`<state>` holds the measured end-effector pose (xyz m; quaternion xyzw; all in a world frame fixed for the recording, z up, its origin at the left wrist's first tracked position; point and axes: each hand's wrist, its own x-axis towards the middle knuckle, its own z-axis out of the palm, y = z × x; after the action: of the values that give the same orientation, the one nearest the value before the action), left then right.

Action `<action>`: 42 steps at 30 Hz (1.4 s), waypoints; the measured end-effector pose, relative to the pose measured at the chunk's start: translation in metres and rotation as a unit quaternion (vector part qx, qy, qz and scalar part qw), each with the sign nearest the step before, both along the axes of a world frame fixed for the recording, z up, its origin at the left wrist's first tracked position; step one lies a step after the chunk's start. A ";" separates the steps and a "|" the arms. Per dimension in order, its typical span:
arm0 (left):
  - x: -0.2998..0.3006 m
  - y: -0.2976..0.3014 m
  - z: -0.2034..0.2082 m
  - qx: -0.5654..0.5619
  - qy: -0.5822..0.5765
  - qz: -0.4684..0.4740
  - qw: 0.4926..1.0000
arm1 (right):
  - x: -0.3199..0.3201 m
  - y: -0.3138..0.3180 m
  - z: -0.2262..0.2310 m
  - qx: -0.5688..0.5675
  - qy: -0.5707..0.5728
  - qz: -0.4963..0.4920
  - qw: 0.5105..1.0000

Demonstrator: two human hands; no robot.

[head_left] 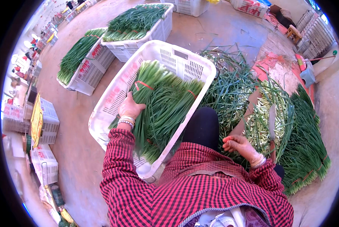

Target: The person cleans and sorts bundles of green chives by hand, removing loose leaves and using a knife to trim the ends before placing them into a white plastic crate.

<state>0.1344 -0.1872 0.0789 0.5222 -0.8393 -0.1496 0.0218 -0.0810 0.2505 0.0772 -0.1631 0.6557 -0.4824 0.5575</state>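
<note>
My left hand (130, 108) is closed round a bundle of green chives (148, 75), tied with a red band, inside a white plastic crate (97, 117). Under and beside it in the crate lie more chives (173, 109), another red band showing at their right. My right hand (241, 145) is raised in front of my body to the right, fingers curled together. A bit of red shows at its fingertips, too small to name. Just right of that hand a knife (272, 123), its brown handle toward me, rests on cut white-and-green stalk ends (263, 113).
A flat brown strip (249, 111) slants through the trimmings. Loose leaves (226, 87) are heaped behind them; tied chive bundles (303, 151) lie at the right. Two full crates (139, 41) (90, 72) stand beyond mine. Stacked crates (313, 34) and a small wooden stool (294, 34) stand far right.
</note>
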 end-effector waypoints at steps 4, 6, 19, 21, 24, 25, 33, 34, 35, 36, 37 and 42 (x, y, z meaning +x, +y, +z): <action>-0.030 -0.031 -0.044 0.082 -0.020 0.053 0.995 | 0.015 0.007 -0.023 0.036 -0.039 0.013 0.998; -0.057 -0.044 -0.064 0.118 -0.018 0.037 0.992 | 0.022 0.009 -0.029 0.076 -0.046 0.005 0.996; -0.158 -0.041 -0.227 0.289 0.016 -0.055 0.955 | -0.015 -0.031 -0.048 0.178 -0.053 -0.005 0.983; -0.155 -0.032 -0.230 0.304 0.031 -0.093 0.947 | -0.018 -0.034 -0.055 0.178 -0.046 0.012 0.983; -0.158 -0.020 -0.226 0.296 0.008 -0.104 0.949 | -0.018 -0.036 -0.061 0.175 -0.058 0.012 0.983; -0.154 -0.024 -0.235 0.283 0.022 -0.099 0.954 | -0.018 -0.036 -0.059 0.168 -0.065 0.009 0.984; -0.163 -0.019 -0.269 0.208 0.030 -0.121 0.970 | -0.046 0.004 -0.025 0.044 0.191 -0.030 0.980; -0.170 -0.007 -0.262 0.200 0.035 -0.110 0.973 | -0.060 0.026 -0.016 0.054 0.176 -0.087 0.979; -0.168 0.003 -0.258 0.198 0.040 -0.087 0.975 | -0.066 0.057 -0.017 0.050 0.192 -0.187 0.962; -0.136 -0.022 -0.282 0.221 0.147 -0.054 0.963 | -0.083 0.079 -0.003 0.043 0.227 -0.226 0.946; -0.130 -0.026 -0.285 0.180 0.099 -0.043 0.978 | -0.090 0.120 -0.012 0.026 0.295 -0.294 0.909; -0.133 0.008 -0.241 0.039 0.043 -0.086 0.995 | -0.051 0.316 -0.021 0.198 0.289 -0.539 0.766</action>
<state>0.0015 -0.1794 -0.1625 0.4413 -0.8730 -0.2062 0.0247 -0.1324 0.5666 0.0565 0.1999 0.8467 -0.4929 0.0096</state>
